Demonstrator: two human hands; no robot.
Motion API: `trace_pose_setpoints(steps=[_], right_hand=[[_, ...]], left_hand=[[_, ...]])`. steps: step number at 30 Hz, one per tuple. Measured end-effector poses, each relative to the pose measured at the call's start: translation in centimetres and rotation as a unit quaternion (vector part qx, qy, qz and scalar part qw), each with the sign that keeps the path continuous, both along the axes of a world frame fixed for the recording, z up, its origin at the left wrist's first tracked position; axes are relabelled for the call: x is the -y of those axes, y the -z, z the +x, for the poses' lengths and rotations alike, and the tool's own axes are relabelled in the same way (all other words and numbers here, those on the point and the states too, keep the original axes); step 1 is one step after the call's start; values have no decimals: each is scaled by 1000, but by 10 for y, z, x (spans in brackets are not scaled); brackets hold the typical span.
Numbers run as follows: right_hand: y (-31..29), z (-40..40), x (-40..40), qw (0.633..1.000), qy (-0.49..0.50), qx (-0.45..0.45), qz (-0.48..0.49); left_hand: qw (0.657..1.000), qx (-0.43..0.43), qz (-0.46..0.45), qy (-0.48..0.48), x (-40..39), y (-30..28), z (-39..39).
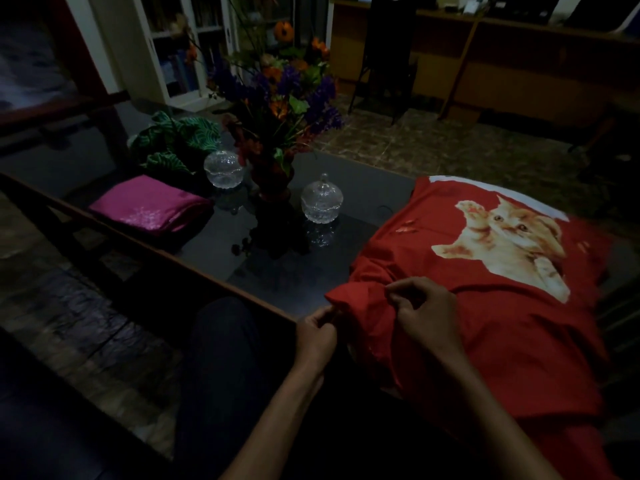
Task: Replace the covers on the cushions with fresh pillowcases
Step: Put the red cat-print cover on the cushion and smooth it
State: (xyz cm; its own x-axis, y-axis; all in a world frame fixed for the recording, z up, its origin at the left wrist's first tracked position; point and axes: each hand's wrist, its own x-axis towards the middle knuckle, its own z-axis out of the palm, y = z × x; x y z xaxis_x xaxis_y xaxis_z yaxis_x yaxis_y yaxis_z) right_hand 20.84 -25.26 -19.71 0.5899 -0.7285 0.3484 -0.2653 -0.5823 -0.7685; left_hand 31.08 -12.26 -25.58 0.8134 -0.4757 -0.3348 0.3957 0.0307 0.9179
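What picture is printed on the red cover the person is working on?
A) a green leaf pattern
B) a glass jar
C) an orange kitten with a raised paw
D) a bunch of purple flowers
C: the red cover, pinched at its near corner by the left hand and the right hand, shows an orange kitten with one paw up.

1. Both forearms were bare, with no sleeve reaching into view.
2. The left hand (317, 332) and the right hand (424, 311) wore no gloves, rings or watch that could be made out.
3. The legs (221, 358) were covered in dark trousers.
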Motion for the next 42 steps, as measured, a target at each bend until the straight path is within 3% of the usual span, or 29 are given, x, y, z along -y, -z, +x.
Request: trace_pose_setpoints(steps=[3, 7, 12, 18, 21, 25, 28, 30, 34, 38, 42], right_hand=[[-1, 1, 2, 999, 48, 4, 10], [-6, 2, 6, 994, 106, -10, 22], [-9, 5, 4, 996, 70, -48, -13], [-8, -3, 5, 986, -4, -165, -32], [-10, -1, 2, 976, -4, -210, -54], [-12, 0, 2, 973, -10, -223, -61], [-11, -5, 1, 975, -26, -206, -73], [-11, -11, -1, 980, -39, -178, -77], [-20, -33, -10, 965, -21, -221, -136], [-25, -54, -26, 940, 13, -246, -236], [-19, -61, -15, 959, 13, -220, -180]], left_hand=[[999, 38, 25, -9, -2, -1, 0], [981, 149, 128, 4, -8, -1, -4], [939, 285, 191, 1, -5, -4, -1], [917, 348, 195, 13, -7, -7, 17], [938, 294, 161, 92, -10, -14, 26], [973, 87, 120, 178, -1, -31, 39], [968, -72, 137, 195, 10, -56, 50], [952, -65, 181, 238, 13, -66, 56], [907, 71, 304, 282, 20, -73, 61], [887, 117, 322, 310, 30, -71, 67], [877, 141, 318, 331, 24, -66, 65]])
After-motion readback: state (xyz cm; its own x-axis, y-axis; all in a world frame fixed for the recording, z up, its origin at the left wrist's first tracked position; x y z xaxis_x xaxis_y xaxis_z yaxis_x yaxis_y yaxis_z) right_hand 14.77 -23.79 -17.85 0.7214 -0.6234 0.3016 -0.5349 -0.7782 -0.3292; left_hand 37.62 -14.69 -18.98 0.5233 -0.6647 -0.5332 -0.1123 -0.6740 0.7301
